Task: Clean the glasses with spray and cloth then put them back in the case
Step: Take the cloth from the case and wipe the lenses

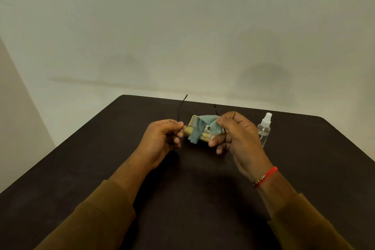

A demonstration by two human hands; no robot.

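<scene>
**Glasses held up over a dark table, cloth on the lens**

You hold the thin black wire-framed glasses between both hands, above the middle of the dark brown, matte table. Your left hand pinches the frame's left end between thumb and fingertips, with one slim temple arm curving up and away from it. Your right hand clamps the small blue-green cleaning cloth with the zigzag edge against the right lens, thumb below, fingers above; the cloth drapes across the middle of the frame. Directly behind the glasses, a pale yellow-green case lies on the table, mostly hidden; whether it is open you cannot tell. A clear plastic spray bottle with a white nozzle stands upright just right of your right hand. A red thread bracelet circles your right wrist, and brown sleeves cover both forearms. The table's far edge meets a plain off-white wall marked by soft shadows.
</scene>
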